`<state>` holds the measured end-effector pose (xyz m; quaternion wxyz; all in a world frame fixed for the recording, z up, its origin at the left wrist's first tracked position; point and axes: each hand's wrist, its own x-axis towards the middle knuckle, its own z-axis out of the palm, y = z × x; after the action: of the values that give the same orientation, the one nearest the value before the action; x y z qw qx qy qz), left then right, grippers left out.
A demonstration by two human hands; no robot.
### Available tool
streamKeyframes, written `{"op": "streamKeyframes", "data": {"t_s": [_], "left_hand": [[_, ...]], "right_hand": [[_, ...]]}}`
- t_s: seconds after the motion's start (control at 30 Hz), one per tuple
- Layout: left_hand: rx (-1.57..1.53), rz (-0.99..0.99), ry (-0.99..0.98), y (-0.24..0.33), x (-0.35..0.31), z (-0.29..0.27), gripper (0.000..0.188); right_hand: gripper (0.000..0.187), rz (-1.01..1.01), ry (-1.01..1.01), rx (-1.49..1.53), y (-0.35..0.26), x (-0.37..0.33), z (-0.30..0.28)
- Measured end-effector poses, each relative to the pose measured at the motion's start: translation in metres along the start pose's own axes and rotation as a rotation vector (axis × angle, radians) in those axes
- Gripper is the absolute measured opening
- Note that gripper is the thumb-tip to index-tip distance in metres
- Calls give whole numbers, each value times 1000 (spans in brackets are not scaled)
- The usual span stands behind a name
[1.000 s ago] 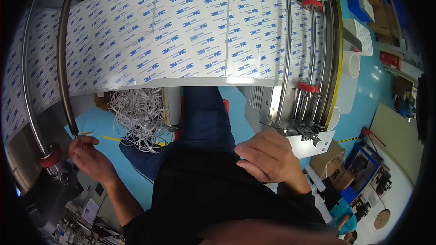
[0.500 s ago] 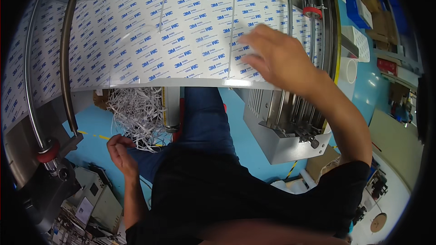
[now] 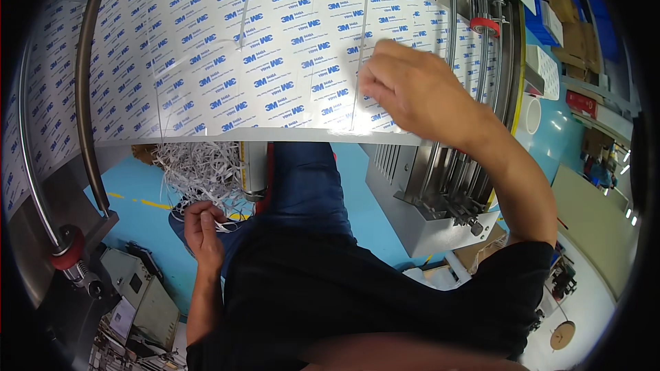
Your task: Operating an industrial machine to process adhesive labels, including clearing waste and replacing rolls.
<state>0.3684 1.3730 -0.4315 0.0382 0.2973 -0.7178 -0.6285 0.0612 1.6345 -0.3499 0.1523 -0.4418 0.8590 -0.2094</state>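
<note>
A wide white sheet (image 3: 275, 89) with rows of blue print stretches across in front of me in a band, with thin crosswise seams. My right hand (image 3: 412, 93) is over its right part, close to a seam. Its fingers are drawn together in a pinch, and whatever is between them is hidden. Below the sheet at left, my left hand (image 3: 201, 233) is low beside my leg with its fingers curled in. White strips show right at its fingertips; whether it grips one is unclear. A heap of shredded white strips (image 3: 199, 172) is just above that hand.
At right, a machine with metal rollers (image 3: 450, 48) and a red collar (image 3: 485, 26) takes the sheet's end. Metal bars (image 3: 86, 89) cross the sheet at left, near another red collar (image 3: 67, 251). A grey cabinet (image 3: 141, 295) stands at lower left, on the blue floor.
My right hand's fingers have closed from spread to pinched over the sheet. My left hand has shifted slightly right, toward the strips. The whole view has moved a little.
</note>
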Motion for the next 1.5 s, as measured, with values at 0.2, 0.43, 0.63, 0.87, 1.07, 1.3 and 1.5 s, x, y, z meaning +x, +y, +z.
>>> {"op": "streamKeyframes", "data": {"t_s": [0.2,0.43,0.63,0.87,1.07,1.3,1.5], "left_hand": [[-43,-80,-101,9,8,18,18],[-159,280,-556,68,21,105,13],[318,910,-494,108,41,133,34],[839,945,-522,141,58,187,52],[960,949,-636,139,60,199,63],[1045,1004,-733,148,69,220,62],[1106,1029,-828,163,82,243,65]], "right_hand": [[10,-251,-124,178,-32,-36,3],[13,-355,-411,428,-88,-80,-7],[13,-141,89,713,-69,-121,-19],[9,247,634,879,-91,-170,10],[7,76,489,800,-79,-179,26],[18,-75,559,556,-74,-177,32],[16,-125,510,487,-71,-186,37]]}}
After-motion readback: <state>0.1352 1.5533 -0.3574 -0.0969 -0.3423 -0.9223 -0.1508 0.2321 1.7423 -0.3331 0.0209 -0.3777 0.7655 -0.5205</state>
